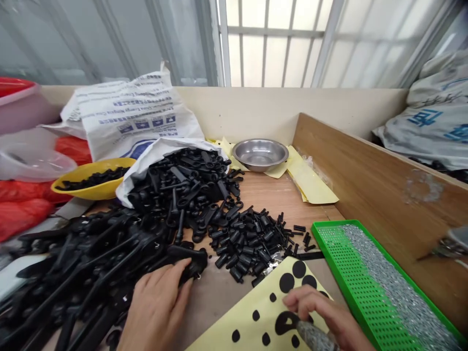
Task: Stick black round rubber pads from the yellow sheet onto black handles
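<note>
My left hand [157, 302] is closed, its fingertips and thumb on the rounded end of a black plastic part [198, 261] at the edge of a pile of long black parts [98, 263]. Over a pale yellow sheet of black stickers [234, 317], my right hand [325, 312] curls around a tool with a grey speckled handle [315, 336]. Its tip lies near a large black sticker shape, and the fingertips touch or hover just above the sheet; I cannot tell which. The lower part of this hand is cut off by the frame.
Small black cylinders [248, 239] lie heaped beyond the sheet. A white sack [135, 109] spills black levers [190, 180]. A green perforated tray [365, 287] holds small metal pieces. Behind stand a steel bowl [260, 152] and a yellow bowl [91, 192]; a wooden board [373, 190] borders the right.
</note>
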Tool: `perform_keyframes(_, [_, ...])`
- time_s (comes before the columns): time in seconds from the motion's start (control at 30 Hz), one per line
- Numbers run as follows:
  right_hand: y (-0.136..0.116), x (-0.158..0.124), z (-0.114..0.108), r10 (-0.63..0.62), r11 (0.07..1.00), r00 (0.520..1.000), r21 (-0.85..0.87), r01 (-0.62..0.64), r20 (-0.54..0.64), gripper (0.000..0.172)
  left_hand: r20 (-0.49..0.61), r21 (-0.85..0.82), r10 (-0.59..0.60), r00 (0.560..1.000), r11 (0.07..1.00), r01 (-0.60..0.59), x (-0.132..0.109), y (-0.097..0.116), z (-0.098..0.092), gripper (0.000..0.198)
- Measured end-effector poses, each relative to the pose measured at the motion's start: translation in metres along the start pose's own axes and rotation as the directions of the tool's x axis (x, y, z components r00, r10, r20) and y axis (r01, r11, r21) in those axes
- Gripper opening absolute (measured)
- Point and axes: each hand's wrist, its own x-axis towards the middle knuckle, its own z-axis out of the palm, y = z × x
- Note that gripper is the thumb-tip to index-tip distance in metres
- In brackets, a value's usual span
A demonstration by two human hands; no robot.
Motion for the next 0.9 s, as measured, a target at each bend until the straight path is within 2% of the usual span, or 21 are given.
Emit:
perform_keyframes(0.07, [0.0, 0.01, 0.007, -0.015, 0.996, 1.0, 0.087, 0.012, 0.025, 0.024, 0.047, -0.218, -0.082, 0.995, 0.972, 0.091, 0.004, 0.009, -0.003, 0.036])
perform_keyframes(0.13, [0.0, 0.019, 0.014, 0.024, 0.982, 1.0, 0.188, -0.025, 0.005, 0.021, 0.251, -0.465, -0.135, 0.959, 0.852, 0.241, 0.007, 0.027, -0.002, 0.034])
perform_keyframes(0.2, [-0.001, 0.027, 0.02, 0.1, 0.949, 0.995, 0.301, -0.094, -0.004, 0.018, 0.48, -0.641, -0.113, 0.87, 0.631, 0.436, 0.011, 0.051, 0.001, 0.031])
perform_keyframes(0.23, [-0.002, 0.03, 0.022, 0.127, 0.93, 0.992, 0.347, -0.117, -0.004, 0.018, 0.559, -0.686, -0.095, 0.824, 0.505, 0.524, 0.012, 0.063, 0.003, 0.031])
perform_keyframes(0.3, [-0.002, 0.033, 0.025, 0.158, 0.903, 0.987, 0.406, -0.141, -0.01, 0.017, 0.649, -0.719, -0.056, 0.758, 0.281, 0.636, 0.014, 0.083, 0.01, 0.034])
perform_keyframes(0.37, [-0.002, 0.034, 0.024, 0.18, 0.895, 0.983, 0.419, -0.15, -0.032, 0.017, 0.679, -0.725, -0.011, 0.734, 0.144, 0.674, 0.015, 0.095, 0.019, 0.037])
perform_keyframes(0.47, [0.001, 0.034, 0.022, 0.215, 0.897, 0.975, 0.406, -0.174, -0.057, 0.016, 0.668, -0.744, 0.064, 0.741, 0.075, 0.664, 0.012, 0.098, 0.033, 0.042])
perform_keyframes(0.6, [0.004, 0.033, 0.019, 0.244, 0.898, 0.967, 0.394, -0.194, -0.08, 0.012, 0.655, -0.755, 0.108, 0.748, 0.066, 0.652, 0.01, 0.094, 0.041, 0.046])
perform_keyframes(0.67, [0.005, 0.034, 0.019, 0.255, 0.896, 0.964, 0.395, -0.205, -0.08, 0.01, 0.662, -0.749, 0.114, 0.741, 0.074, 0.658, 0.011, 0.094, 0.038, 0.05])
perform_keyframes(0.83, [0.007, 0.036, 0.017, 0.269, 0.89, 0.962, 0.394, -0.23, -0.045, 0.013, 0.729, -0.683, 0.134, 0.672, 0.064, 0.728, 0.019, 0.099, 0.024, 0.054])
perform_keyframes(0.9, [0.008, 0.035, 0.016, 0.272, 0.887, 0.962, 0.395, -0.238, -0.033, 0.014, 0.735, -0.673, 0.145, 0.662, 0.046, 0.738, 0.021, 0.099, 0.021, 0.054])
